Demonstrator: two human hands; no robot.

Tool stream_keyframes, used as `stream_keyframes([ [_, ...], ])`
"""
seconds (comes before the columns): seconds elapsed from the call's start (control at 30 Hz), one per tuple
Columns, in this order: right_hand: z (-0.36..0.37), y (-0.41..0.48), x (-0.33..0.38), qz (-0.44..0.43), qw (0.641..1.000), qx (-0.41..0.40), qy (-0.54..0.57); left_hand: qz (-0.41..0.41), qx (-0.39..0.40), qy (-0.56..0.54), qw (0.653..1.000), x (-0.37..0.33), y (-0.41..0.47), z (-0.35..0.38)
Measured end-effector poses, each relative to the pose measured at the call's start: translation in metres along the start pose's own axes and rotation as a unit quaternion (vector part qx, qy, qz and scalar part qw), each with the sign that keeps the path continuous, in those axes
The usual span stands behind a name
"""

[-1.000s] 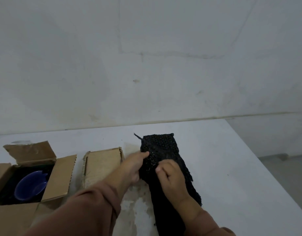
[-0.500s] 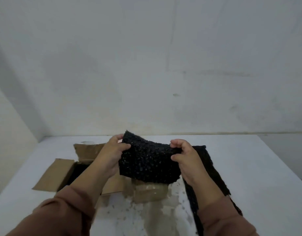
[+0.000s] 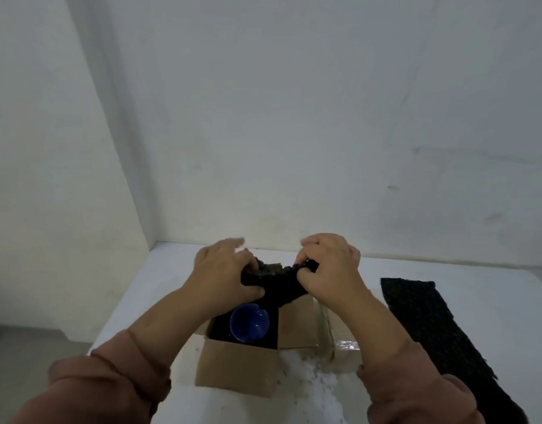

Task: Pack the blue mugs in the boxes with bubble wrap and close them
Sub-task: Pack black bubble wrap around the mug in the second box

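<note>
A blue mug sits mouth-up inside an open cardboard box lined with dark wrap. Just above the box's far side I hold a crumpled piece of black bubble wrap. My left hand grips its left end and my right hand grips its right end. The wrap sags between them and hangs over the box's far edge. A second cardboard box lies shut right beside the open one, partly hidden by my right forearm.
A long strip of black bubble wrap lies flat on the white table to the right. Walls close the far side and the left corner. The table's left edge drops to a grey floor.
I lifted a piece of bubble wrap off the strip, carried it left and lowered it over the open box with the mug. My view swung left with it.
</note>
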State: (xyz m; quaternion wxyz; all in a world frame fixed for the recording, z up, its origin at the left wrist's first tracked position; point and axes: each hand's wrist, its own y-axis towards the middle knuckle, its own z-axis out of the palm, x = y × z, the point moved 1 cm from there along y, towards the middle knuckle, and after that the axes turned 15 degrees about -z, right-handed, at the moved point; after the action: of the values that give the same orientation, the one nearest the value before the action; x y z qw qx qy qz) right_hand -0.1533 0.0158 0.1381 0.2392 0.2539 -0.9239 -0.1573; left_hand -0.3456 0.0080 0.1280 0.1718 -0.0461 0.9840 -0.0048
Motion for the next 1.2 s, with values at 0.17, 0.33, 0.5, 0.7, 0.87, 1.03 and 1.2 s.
stream_keyframes([
  [0.17,-0.001,0.021,0.017,0.037,0.987,0.003,0.157,-0.019,0.103,-0.106,0.989,0.015,0.005,-0.018],
  [0.33,0.012,0.017,-0.004,0.15,0.905,0.077,0.39,-0.09,0.197,-0.323,0.921,0.044,0.011,-0.019],
  [0.5,0.045,0.012,-0.011,0.27,0.876,0.06,0.394,-0.166,0.263,-0.285,0.907,0.061,0.019,0.011],
  [0.7,0.062,-0.004,-0.013,0.283,0.899,0.055,0.33,-0.227,0.266,-0.309,0.884,0.07,0.022,0.032],
  [0.87,0.058,-0.001,0.0,0.157,0.908,-0.043,0.386,-0.187,0.332,-0.357,0.853,0.063,0.022,0.038],
  [1.03,0.061,0.0,0.002,0.111,0.882,-0.061,0.453,-0.223,0.335,-0.508,0.762,0.061,0.025,0.043],
  [1.2,0.07,-0.005,0.006,-0.046,0.974,0.072,0.21,-0.311,0.348,-0.57,0.676,0.058,0.021,0.043],
])
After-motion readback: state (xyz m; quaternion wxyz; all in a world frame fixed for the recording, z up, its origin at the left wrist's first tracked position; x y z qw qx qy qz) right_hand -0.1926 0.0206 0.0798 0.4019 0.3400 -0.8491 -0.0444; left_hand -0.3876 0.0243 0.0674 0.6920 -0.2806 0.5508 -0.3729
